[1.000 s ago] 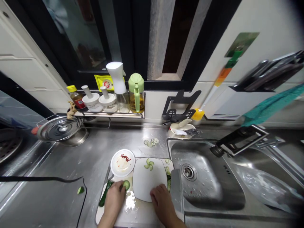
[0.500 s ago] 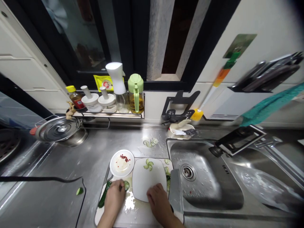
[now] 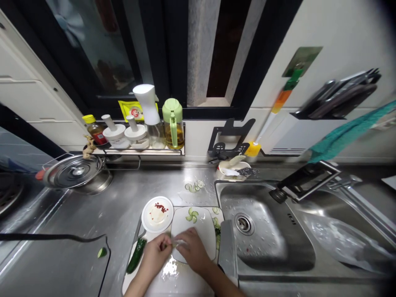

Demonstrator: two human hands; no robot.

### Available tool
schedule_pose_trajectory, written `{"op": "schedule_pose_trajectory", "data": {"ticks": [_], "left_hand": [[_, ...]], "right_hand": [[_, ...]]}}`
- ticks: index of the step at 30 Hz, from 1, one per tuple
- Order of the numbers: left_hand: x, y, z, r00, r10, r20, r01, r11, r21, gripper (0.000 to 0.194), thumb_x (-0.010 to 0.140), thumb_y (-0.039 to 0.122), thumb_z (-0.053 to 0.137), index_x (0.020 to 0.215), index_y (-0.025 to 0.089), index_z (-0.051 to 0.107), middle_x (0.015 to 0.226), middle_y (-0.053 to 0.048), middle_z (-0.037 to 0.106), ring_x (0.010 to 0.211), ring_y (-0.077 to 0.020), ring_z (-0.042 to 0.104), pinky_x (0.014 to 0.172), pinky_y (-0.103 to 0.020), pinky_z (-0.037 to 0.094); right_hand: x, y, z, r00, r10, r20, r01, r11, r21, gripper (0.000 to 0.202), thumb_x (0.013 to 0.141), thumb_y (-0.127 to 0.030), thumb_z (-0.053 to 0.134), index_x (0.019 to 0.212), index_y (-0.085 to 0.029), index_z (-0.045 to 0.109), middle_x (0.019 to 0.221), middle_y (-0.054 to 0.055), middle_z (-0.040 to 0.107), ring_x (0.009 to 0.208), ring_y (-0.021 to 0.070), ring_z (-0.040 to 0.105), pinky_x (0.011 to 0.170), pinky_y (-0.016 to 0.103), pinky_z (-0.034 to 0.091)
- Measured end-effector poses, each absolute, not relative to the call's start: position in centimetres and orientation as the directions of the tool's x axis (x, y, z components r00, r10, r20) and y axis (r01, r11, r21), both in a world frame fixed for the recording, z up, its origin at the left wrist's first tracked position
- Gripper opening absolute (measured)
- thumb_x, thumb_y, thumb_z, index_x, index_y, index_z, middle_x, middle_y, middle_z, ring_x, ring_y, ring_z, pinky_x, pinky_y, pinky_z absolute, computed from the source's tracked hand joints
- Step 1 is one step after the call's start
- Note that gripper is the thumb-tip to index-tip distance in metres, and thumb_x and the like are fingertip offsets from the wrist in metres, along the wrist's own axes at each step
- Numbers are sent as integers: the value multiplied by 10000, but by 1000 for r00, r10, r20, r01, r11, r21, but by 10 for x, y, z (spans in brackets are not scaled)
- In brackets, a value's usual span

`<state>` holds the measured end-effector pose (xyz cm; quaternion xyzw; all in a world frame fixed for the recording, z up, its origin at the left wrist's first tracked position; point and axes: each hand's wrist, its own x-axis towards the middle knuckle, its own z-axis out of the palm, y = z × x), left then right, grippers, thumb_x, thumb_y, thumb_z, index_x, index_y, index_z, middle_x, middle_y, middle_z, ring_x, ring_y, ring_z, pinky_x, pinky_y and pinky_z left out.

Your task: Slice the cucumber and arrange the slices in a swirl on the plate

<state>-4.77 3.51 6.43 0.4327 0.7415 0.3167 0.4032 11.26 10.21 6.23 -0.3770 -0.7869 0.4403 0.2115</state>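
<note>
Both bare hands are working over the near left edge of the squarish white plate (image 3: 204, 233). The left hand (image 3: 155, 252) is pinching with thumb and fingers, and the right hand (image 3: 193, 249) is meeting it with bent fingers, closing on the same small, pale, thin piece (image 3: 174, 244); it's too small and covered for me to make out. Curved pale-green cucumber slices (image 3: 192, 215) are lying fanned on the plate's far part. A round white dish with red bits (image 3: 157, 214) is sitting just left of the plate, and a dark-green cucumber length (image 3: 136, 255) is lying left of its near half, on the white cutting board (image 3: 182, 278) that is supporting the plate.
</note>
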Motion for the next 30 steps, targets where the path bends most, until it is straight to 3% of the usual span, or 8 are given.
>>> {"op": "schedule_pose_trajectory", "data": {"ticks": [3,7,13,18,21,24,27,30], "left_hand": [[-40,45,65,-257,894,-368,250,429,868,179,673,350,593,635,177,576,536,63,434,548,-89,406,544,-197,311],[-30,57,63,-202,832,-516,-70,513,855,369,625,515,673,711,164,598,540,66,475,510,-71,418,508,-192,300],[-2,67,64,24,543,-839,-495,736,462,523,664,585,688,909,131,604,639,-21,634,443,-69,507,404,-160,235],[11,74,63,199,527,-826,-611,726,316,329,720,373,735,895,129,602,619,7,615,439,-38,511,389,-127,293],[14,78,59,235,591,-771,-634,695,339,352,662,245,787,956,131,630,601,37,588,452,-21,515,416,-114,319],[18,84,54,121,624,-772,-605,663,441,370,587,209,810,910,135,646,591,36,602,446,-28,506,420,-128,296],[25,90,47,-21,673,-739,-455,652,606,239,600,232,764,777,134,637,528,39,582,435,-48,485,414,-154,236],[32,97,43,-134,772,-622,-202,593,779,84,657,202,672,701,144,630,506,46,566,462,-70,491,466,-182,299]], "right_hand": [[115,106,65,-570,822,1,445,310,-840,132,758,-133,550,748,-216,654,746,6,658,860,190,540,815,306,392],[127,112,73,-517,854,-53,495,248,-833,100,772,-190,575,716,-212,655,738,9,651,837,185,561,790,300,403],[147,126,95,-514,834,-202,483,87,-871,117,766,-232,573,737,-223,686,780,1,675,810,176,586,731,285,410],[163,137,105,-579,764,-284,463,22,-886,117,737,-216,574,712,-209,688,704,-15,668,702,149,571,650,256,397],[173,145,104,-603,728,-324,476,2,-880,137,734,-215,564,727,-203,700,702,-16,679,690,147,577,645,253,410],[183,155,98,-608,713,-348,529,37,-848,157,728,-217,563,745,-198,718,705,-8,690,695,152,593,643,251,429],[189,165,89,-584,724,-367,591,69,-804,195,720,-179,540,761,-186,731,713,5,702,683,157,603,616,247,431],[191,174,83,-567,736,-370,655,130,-745,242,706,-129,514,776,-188,737,748,11,717,721,163,620,640,249,430]]}}
